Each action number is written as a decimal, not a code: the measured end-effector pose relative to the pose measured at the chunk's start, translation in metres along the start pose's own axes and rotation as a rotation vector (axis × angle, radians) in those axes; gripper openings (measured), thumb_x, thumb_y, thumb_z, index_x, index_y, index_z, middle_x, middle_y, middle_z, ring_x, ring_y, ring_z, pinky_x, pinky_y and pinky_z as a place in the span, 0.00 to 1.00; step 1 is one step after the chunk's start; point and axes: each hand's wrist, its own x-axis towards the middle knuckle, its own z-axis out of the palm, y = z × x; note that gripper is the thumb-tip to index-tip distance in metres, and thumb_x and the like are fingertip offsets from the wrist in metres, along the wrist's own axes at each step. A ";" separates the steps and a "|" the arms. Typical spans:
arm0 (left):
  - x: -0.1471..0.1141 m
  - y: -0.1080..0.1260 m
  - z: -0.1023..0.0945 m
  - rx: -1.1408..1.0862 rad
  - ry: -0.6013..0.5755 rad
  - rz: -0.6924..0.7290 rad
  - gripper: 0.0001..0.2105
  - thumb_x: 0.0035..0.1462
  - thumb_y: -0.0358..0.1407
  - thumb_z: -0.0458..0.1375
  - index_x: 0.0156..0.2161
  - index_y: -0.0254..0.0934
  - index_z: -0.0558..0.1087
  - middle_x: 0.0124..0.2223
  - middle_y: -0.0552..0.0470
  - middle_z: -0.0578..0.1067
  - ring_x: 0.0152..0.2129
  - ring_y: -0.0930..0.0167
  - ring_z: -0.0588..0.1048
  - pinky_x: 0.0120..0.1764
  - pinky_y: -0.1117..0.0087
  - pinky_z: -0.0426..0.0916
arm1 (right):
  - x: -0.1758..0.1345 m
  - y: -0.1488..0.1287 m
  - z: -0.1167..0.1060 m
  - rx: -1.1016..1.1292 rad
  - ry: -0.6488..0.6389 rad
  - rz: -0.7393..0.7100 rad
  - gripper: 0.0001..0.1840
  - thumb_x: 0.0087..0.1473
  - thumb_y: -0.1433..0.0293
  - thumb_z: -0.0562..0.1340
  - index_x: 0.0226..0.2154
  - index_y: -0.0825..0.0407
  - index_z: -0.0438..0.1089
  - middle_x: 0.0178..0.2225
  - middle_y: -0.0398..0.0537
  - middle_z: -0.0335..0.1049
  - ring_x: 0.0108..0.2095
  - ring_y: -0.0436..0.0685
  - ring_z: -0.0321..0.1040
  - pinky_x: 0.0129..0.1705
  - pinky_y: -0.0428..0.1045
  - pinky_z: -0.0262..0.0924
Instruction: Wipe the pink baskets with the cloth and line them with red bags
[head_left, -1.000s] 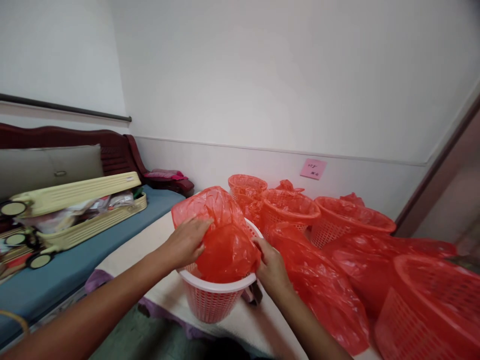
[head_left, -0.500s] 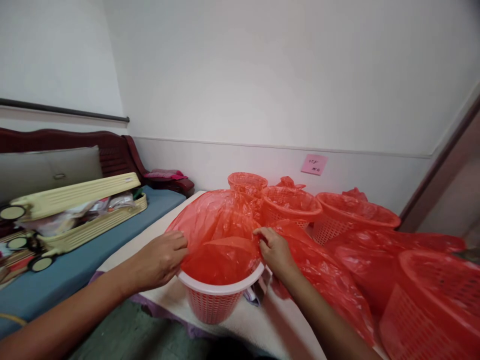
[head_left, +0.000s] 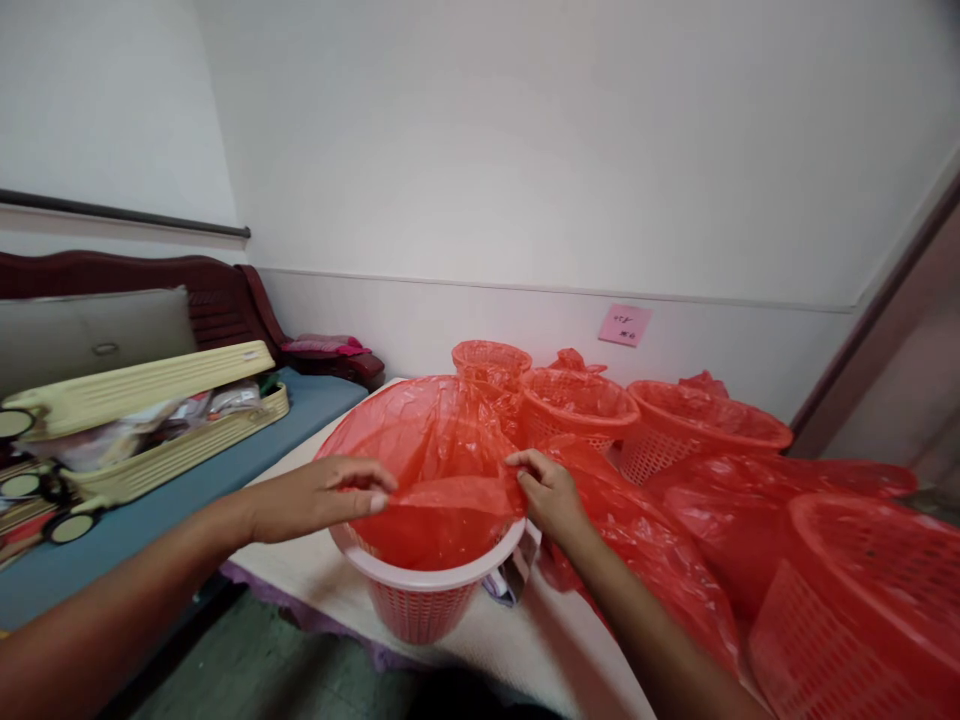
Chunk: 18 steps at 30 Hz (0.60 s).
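A white-rimmed plastic basket (head_left: 424, 600) with latticed sides stands on the pale-covered surface in front of me. A thin, see-through red plastic bag (head_left: 450, 445) lines it and billows up behind its far rim. My right hand (head_left: 551, 492) pinches the bag's edge at the basket's right side. At the left side, my left hand (head_left: 326, 495) hovers over the rim beside the bag, its fingers stretched forward and the thumb apart from them. Just right of the basket lies a small patterned item (head_left: 511, 572), partly hidden.
Several red-bagged baskets stand along the right, among them a near one (head_left: 855, 610) and a back one (head_left: 705, 420). A pink note (head_left: 625, 325) is on the wall. An open cream suitcase (head_left: 187, 435) lies on a blue-covered wooden bench to the left.
My left hand has loosened from the bag's edge and its fingers have straightened. The right hand keeps its pinch. More of the basket's left rim shows, and the view has shifted slightly.
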 end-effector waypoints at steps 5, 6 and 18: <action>0.026 0.026 0.029 -0.044 -0.156 0.061 0.19 0.63 0.48 0.46 0.40 0.38 0.74 0.38 0.50 0.76 0.33 0.68 0.72 0.36 0.70 0.65 | -0.001 -0.008 -0.001 0.073 0.018 0.011 0.13 0.51 0.66 0.54 0.35 0.51 0.72 0.35 0.48 0.76 0.38 0.59 0.71 0.42 0.53 0.63; 0.032 0.029 0.039 -0.033 -0.210 0.079 0.19 0.63 0.47 0.47 0.34 0.38 0.73 0.32 0.52 0.74 0.28 0.69 0.70 0.32 0.71 0.63 | -0.002 -0.010 -0.003 0.081 0.016 0.009 0.14 0.53 0.64 0.54 0.36 0.51 0.72 0.36 0.49 0.76 0.38 0.59 0.71 0.43 0.54 0.63; 0.079 0.025 0.027 0.116 -0.152 0.134 0.16 0.64 0.41 0.46 0.30 0.37 0.69 0.28 0.55 0.69 0.25 0.71 0.67 0.31 0.68 0.62 | -0.015 -0.018 -0.002 0.073 0.009 0.023 0.14 0.47 0.69 0.56 0.37 0.50 0.73 0.36 0.48 0.76 0.39 0.60 0.70 0.45 0.54 0.61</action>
